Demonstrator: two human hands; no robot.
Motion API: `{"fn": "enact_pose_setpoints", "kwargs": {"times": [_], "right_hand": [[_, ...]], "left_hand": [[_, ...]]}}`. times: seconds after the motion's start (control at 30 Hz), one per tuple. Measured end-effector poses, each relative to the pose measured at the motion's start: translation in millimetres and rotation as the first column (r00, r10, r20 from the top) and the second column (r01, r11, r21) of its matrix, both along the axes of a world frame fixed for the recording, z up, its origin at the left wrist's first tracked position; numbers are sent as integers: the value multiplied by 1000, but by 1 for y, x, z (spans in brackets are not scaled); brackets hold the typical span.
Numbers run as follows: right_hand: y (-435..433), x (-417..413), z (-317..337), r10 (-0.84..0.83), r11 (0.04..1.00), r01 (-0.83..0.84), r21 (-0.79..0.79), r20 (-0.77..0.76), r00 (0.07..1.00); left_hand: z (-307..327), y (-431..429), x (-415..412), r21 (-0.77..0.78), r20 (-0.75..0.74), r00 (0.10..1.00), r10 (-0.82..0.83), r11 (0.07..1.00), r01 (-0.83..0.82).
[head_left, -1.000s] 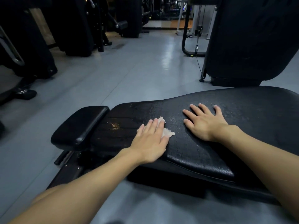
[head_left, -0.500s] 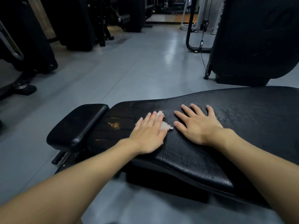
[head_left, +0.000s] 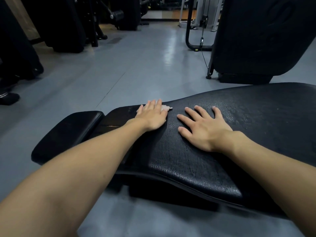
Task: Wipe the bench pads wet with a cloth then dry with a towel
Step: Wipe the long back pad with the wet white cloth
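The cloth point(head_left: 167, 107), a small pale wad, lay at the far edge of the long black padded surface point(head_left: 256, 127), near its narrow end, and was mostly hidden under the left grip point(head_left: 152, 117). That grip was a bare hand laid flat, its fingers straight and close together, pressing the cloth down onto the pad; only a white fringe showed past the fingers on the right. The right grip point(head_left: 203, 130) rested palm down on the same surface just beside the left, fingers spread wide, holding nothing and clear of the cloth. The pad's textured skin caught a dull sheen in front of the 2 grips. A smaller black pad point(head_left: 68, 132) sat at the narrow end, to the left, across a thin gap. Beyond lay the grey floor point(head_left: 136, 65), with a large dark machine point(head_left: 256, 40) standing behind the surface on the right.
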State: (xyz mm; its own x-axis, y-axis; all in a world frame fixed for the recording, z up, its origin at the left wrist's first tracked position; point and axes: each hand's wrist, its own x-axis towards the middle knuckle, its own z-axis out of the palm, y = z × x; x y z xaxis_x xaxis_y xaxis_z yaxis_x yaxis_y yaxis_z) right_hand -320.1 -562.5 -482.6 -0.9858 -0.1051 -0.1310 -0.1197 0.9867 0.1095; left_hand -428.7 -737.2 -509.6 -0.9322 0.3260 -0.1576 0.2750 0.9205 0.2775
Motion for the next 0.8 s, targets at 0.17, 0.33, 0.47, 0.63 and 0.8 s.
{"fn": "enact_pose_setpoints", "kwargs": {"times": [0.17,0.33,0.47,0.63,0.8], "right_hand": [[0,1,2,-7,1000,7,-4,5,1000],[-2,3,5,-7,1000,7,-23,5,1000],[-6,4,11,1,998,0,61,-24,1000],[-38,-10,8,58,997,-60,-46,-30,998],[-46,-15,-8,73,996,-72,-44,21,997]], "left_hand": [[-6,-24,48,31,6,999,-39,999,39],[-6,-53,114,69,-18,996,-84,994,85],[-12,-76,163,53,-91,991,-102,993,107],[-17,-88,181,46,-114,988,-108,992,114],[-12,-83,144,19,-70,992,-101,995,102]]}}
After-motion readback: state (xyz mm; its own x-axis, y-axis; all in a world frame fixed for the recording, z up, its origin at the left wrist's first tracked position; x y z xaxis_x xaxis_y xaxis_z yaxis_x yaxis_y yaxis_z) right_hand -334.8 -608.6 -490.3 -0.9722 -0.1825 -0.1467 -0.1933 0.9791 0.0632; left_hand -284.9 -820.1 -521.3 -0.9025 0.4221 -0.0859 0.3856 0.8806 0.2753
